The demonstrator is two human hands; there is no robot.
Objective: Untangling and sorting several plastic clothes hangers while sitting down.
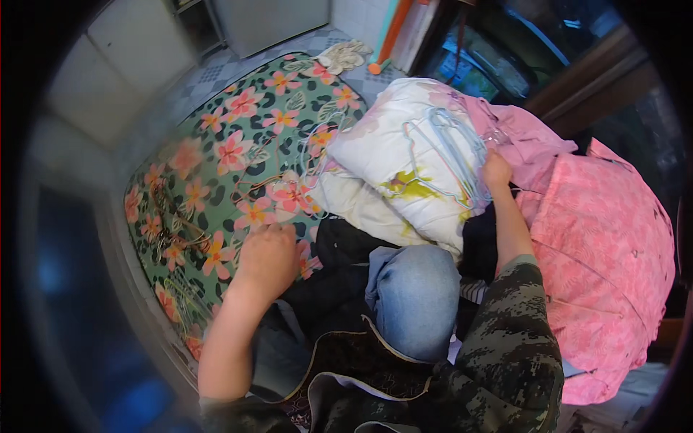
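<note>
My right hand grips a bunch of light blue and pink clothes hangers at one end. The bunch rests over a white pillow or quilt with yellow-green and purple patterns. My left hand is curled, knuckles up, above the floral mat; its fingertips are hidden, so whether it holds anything is unclear. Just beyond it, several thin pink and pale blue hangers lie on the mat beside the white bedding. Dark clothing lies between my left hand and the bedding.
Brown hangers and greenish hangers lie at the mat's left side. Pink fabric adjoins the bedding, with a pink patterned umbrella at right. A whitish cloth lies beyond the mat. My jeans-clad knee is in front.
</note>
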